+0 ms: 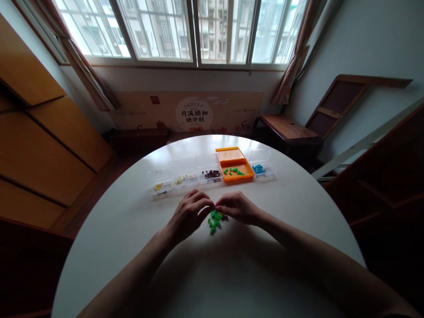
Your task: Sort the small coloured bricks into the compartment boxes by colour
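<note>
My left hand (192,213) and my right hand (241,207) meet over the middle of the table, fingertips close together. Both are closed in a pinch; whatever lies between the fingers is too small to make out. Right below the fingertips is a small heap of green toy bricks (214,224), with a few blue, yellow and dark pieces mixed in near its top edge. The fingers partly hide this heap.
Beyond the hands, an open orange box (237,178) holds green bricks. Clear open boxes beside it hold blue bricks (258,169), dark brown bricks (212,174), cream pieces (184,178) and yellow bricks (158,187). The round white table (132,238) has a wooden chair (288,127) behind it.
</note>
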Available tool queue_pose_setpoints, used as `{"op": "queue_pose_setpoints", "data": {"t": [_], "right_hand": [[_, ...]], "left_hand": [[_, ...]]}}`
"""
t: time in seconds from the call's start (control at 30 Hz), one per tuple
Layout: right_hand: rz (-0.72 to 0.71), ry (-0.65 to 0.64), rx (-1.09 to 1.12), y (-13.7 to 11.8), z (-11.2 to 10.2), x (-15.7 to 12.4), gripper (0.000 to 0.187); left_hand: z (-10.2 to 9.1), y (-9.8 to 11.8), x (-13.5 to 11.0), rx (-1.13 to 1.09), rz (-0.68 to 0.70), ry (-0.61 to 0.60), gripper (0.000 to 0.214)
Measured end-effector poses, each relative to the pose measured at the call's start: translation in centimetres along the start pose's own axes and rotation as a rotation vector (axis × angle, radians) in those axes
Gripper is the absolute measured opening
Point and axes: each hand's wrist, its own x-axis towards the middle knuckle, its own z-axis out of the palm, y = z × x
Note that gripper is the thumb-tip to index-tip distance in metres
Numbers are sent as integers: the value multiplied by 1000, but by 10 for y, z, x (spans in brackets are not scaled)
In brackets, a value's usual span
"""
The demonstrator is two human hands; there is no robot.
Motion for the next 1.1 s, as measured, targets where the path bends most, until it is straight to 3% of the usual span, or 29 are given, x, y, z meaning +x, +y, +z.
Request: {"op": "queue_pose_setpoints", "data": {"t": [0.2,0.3,0.37,0.53,0.67,0.87,1.1], "right_hand": [[-48,5,-61,4,-1,0,15],[-54,110,-112,12,-11,4,17],[-24,277,-110,21,-24,8,20],[110,873,-108,54,-76,14,29],[176,1135,-113,82,-111,10,35],[212,1191,-143,105,-129,4,39],[202,1155,-97,93,-122,5,34]], "left_hand": [[0,1,1,6,-6,6,12],[1,0,1,11,-12,-2,11],[2,-2,0,8,-15,-8,10],[2,-4,-2,3,-23,-19,10],[2,-5,-2,11,-47,-34,11],[3,-10,-5,30,-74,-21,10],[3,-12,-5,60,-133,5,10]]}}
